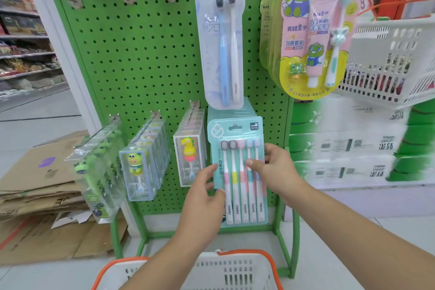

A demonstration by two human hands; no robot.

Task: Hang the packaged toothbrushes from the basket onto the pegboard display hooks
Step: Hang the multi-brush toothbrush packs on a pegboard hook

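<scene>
The left hand (204, 192) pinches the left edge of the teal five-toothbrush blister pack (239, 172), thumb in front; the right hand (274, 167) pinches its right edge. The pack hangs against the green perforated pegboard (141, 59), front of a stack, directly above the white orange-rimmed plastic basket (235, 271).

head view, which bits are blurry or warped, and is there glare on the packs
Head view: the white basket and stacked boxes on the right are smeared with blur; the wide lens bends the green pegboard edges outward; soft glare whitens the clear two-brush pack; the five-brush pack, held by the left hand and right hand, is fairly sharp.
</scene>
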